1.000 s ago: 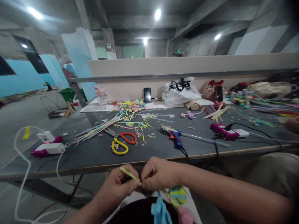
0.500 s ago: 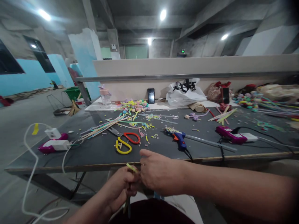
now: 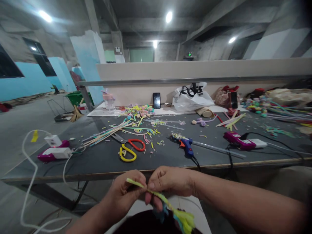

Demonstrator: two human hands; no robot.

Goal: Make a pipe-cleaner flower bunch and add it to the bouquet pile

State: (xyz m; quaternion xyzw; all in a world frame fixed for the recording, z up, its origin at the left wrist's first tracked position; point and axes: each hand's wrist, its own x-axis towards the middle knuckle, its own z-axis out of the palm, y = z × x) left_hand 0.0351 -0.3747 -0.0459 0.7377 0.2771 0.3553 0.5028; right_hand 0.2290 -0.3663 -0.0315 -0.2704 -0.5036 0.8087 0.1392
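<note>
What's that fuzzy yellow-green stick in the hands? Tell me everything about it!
The fuzzy stick is thin, yellow-green, and looks like a soft pipe cleaner. It slants down to the right, in front of the table edge. The left hand and right hand pinch it near its upper end. Its lower end joins a tuft of yellow-green and blue fluff.

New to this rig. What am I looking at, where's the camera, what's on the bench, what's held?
No machine here: a person's two bare hands, filmed by one camera worn on the head, looking forward and down. The left hand and right hand both pinch a yellow-green fuzzy stem with a coloured tuft at its lower end. On the grey table lie scissors, a blue glue gun, loose coloured sticks, a pink power strip, a phone and a white bag.
</note>
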